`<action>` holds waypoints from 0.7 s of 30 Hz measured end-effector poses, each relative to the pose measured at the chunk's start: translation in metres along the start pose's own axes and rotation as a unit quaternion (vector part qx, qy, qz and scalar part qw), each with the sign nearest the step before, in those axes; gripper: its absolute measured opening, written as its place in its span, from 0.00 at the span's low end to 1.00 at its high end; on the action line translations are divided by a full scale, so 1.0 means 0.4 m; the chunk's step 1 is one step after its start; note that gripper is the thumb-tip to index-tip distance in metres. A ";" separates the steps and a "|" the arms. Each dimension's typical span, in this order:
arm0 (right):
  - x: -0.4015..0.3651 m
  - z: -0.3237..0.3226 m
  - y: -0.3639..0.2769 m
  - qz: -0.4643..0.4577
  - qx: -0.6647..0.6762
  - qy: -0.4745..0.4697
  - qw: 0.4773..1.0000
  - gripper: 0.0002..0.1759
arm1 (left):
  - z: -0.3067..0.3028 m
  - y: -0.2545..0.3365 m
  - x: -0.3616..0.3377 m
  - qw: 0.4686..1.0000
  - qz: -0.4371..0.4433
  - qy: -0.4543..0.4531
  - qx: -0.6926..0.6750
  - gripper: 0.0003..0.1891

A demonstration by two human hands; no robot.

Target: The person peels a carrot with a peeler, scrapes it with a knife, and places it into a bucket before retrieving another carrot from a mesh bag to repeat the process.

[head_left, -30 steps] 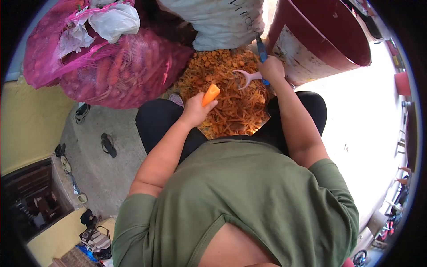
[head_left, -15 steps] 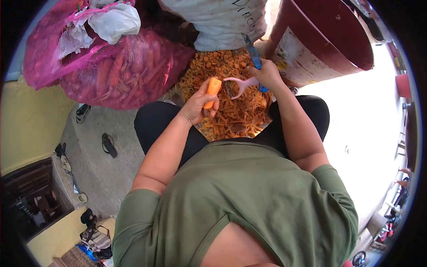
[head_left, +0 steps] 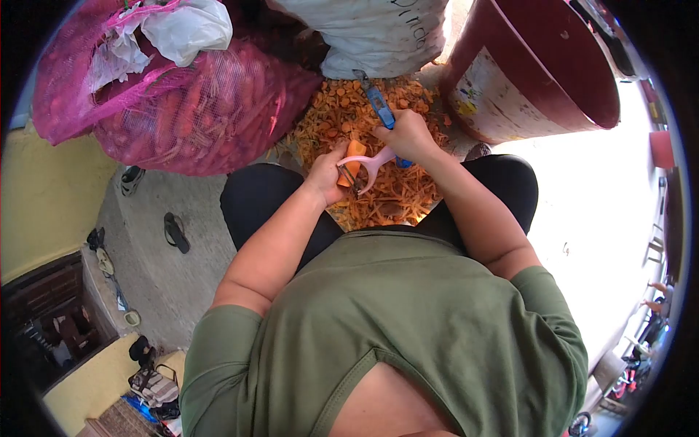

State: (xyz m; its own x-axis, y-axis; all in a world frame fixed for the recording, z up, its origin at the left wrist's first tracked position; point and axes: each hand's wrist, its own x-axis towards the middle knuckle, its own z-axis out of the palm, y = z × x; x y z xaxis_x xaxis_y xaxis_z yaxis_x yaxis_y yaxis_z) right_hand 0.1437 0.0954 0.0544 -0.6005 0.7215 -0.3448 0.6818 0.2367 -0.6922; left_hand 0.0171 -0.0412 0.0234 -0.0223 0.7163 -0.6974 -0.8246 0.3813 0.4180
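Note:
My left hand (head_left: 326, 175) is closed around a peeled orange carrot (head_left: 355, 150), held at a slant between my knees. A pink Y-shaped peeler (head_left: 374, 164) is gripped in my right hand (head_left: 409, 137), its blade end over the lower part of the carrot. The same right hand also holds a blue-handled tool (head_left: 378, 105) with a greyish tip, pointing up and left; its kind I cannot make out for certain. Below both hands lies a heap of carrot peelings (head_left: 397, 200), with cut carrot pieces (head_left: 338, 95) at its far side.
A pink mesh sack (head_left: 196, 116) full of carrots stands at the far left, with white plastic on top. A white sack (head_left: 371, 36) with writing is behind the heap. To the right leans a large dark red bucket (head_left: 488, 95). A sandal (head_left: 175, 231) lies on the concrete floor.
My right hand has moved left and slightly down, bringing the peeler from beside the carrot to over it. The blue-handled tool has shifted left with that hand.

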 end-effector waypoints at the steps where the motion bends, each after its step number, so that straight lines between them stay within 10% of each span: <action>1: 0.012 0.008 0.010 0.008 0.000 0.006 1.000 0.18 | 0.001 -0.003 0.003 1.000 0.001 0.002 0.004 0.14; 9: 0.095 -0.079 0.096 0.081 -0.045 0.177 0.980 0.12 | -0.025 -0.010 -0.002 0.992 -0.033 -0.087 0.082 0.13; 15: 0.016 -0.030 -0.006 0.031 0.026 -0.041 0.998 0.13 | 0.002 -0.001 -0.012 0.997 -0.046 -0.032 0.045 0.12; 21: 0.059 -0.028 0.058 0.059 -0.018 0.055 0.997 0.17 | 0.032 -0.001 -0.021 0.991 0.004 -0.042 0.124 0.11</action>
State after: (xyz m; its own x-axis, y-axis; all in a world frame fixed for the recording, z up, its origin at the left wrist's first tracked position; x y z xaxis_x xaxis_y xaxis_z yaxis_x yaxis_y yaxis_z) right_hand 0.1499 0.1251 0.0371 -0.4664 0.8125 -0.3499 0.7613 0.1673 -0.6264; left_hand 0.0248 -0.0399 0.0367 0.0280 0.7624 -0.6465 -0.6607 0.4995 0.5604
